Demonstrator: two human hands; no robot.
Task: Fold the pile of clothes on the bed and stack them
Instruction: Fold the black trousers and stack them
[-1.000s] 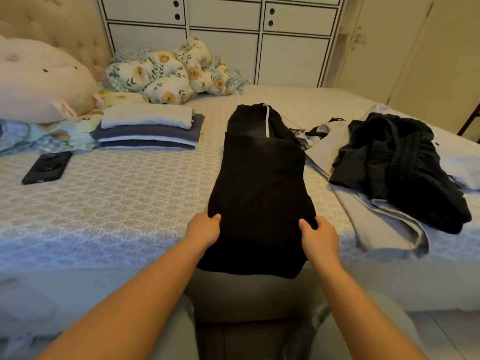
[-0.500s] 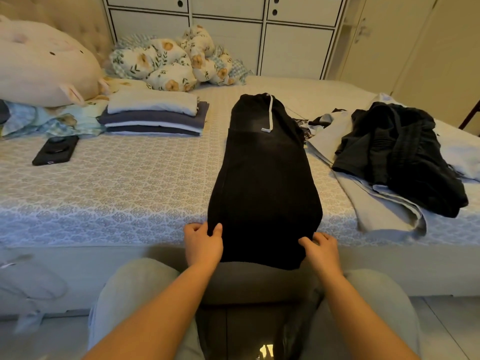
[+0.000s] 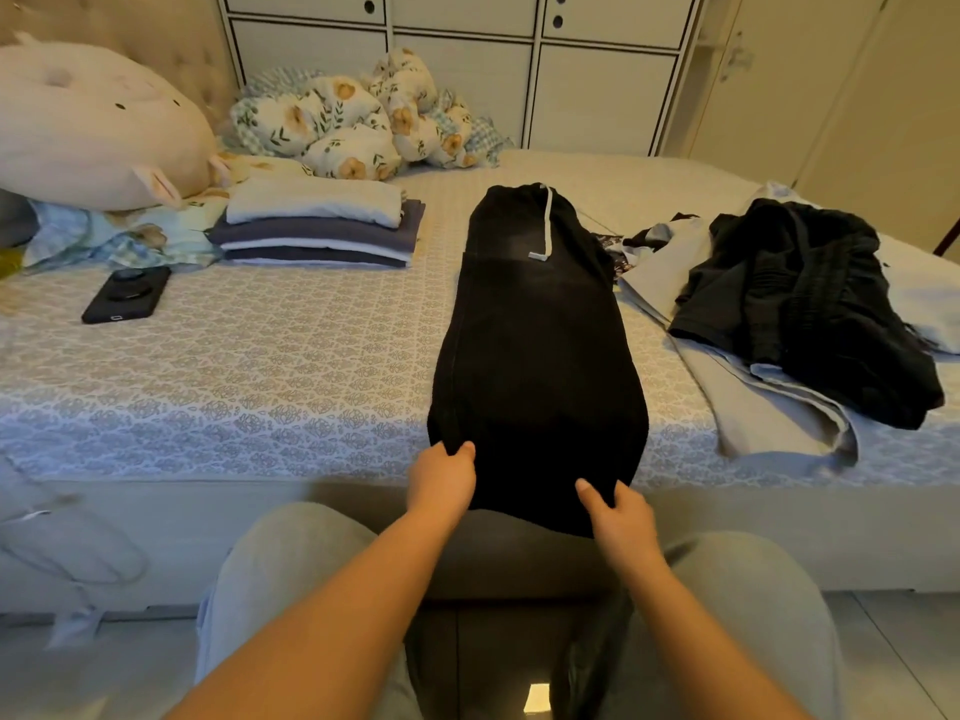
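black sweatpants (image 3: 535,350) flat on bed (image 3: 234,366), left hand (image 3: 441,480) and right hand (image 3: 621,522) each pinching hem corners, folded stack (image 3: 317,231) far left

Both hands have slid back toward six o'clock: left hand (image 3: 441,480) and right hand (image 3: 621,517) now pinch the black trousers' (image 3: 535,356) near hem at the bed (image 3: 260,366) edge.

The fingertips of both hands vanish under the black trousers (image 3: 535,366); right of the hands, the dark heap (image 3: 800,309) hides the pale garments (image 3: 769,407) below.
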